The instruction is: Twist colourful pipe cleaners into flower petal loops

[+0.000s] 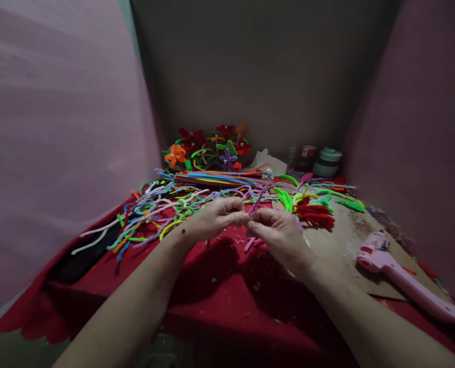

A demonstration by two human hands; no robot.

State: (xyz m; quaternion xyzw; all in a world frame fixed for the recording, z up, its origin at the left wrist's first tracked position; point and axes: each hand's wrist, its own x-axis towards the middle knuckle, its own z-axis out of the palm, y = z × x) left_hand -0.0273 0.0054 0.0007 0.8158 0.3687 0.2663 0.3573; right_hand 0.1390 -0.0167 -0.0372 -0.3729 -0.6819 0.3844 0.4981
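A purple pipe cleaner [256, 201] is pinched between my two hands over the front middle of the table. My left hand [223, 214] closes thumb and fingers on it from the left. From the right, my right hand [279, 232] grips it with the fingertips almost touching those of the left. One end of the stem sticks up and back between the hands. Just below them a short pink-purple piece [249, 245] lies on the red cloth. Bright green loops [284, 199] and folded red pipe cleaners [315, 216] lie beyond my right hand.
Loose pipe cleaners [151, 212] spread over the left of the red cloth [220, 301]. A straight bundle [220, 178] lies behind, before finished flowers [212, 148]. A pink glue gun [404, 276] rests on a cardboard sheet [338, 260] at right. A lidded cup [327, 162] stands behind.
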